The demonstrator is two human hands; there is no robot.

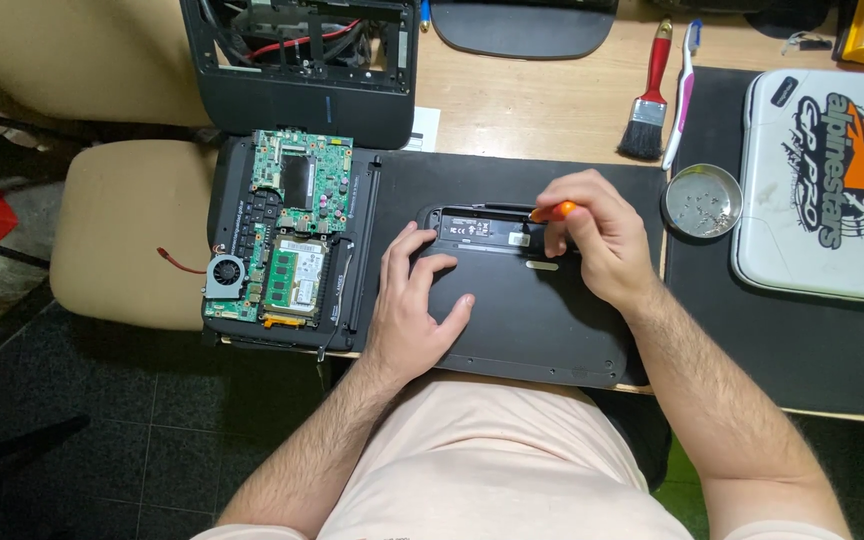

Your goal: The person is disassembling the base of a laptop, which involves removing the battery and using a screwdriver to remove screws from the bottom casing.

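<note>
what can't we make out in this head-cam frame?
Head view only:
- Tip of the orange-handled screwdriver: hidden by the right hand.
- Part of the black laptop base under the left hand: covered by the palm.
- Contents of the round metal dish: too small to identify.
- Black open chassis: cut off by the top edge.

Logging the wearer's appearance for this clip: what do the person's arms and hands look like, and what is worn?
Both forearms are bare and hairy, with no sleeves reaching them. The left hand and right hand wear no gloves, and no rings, watch or bracelets show. A pale pink top covers the torso.
</note>
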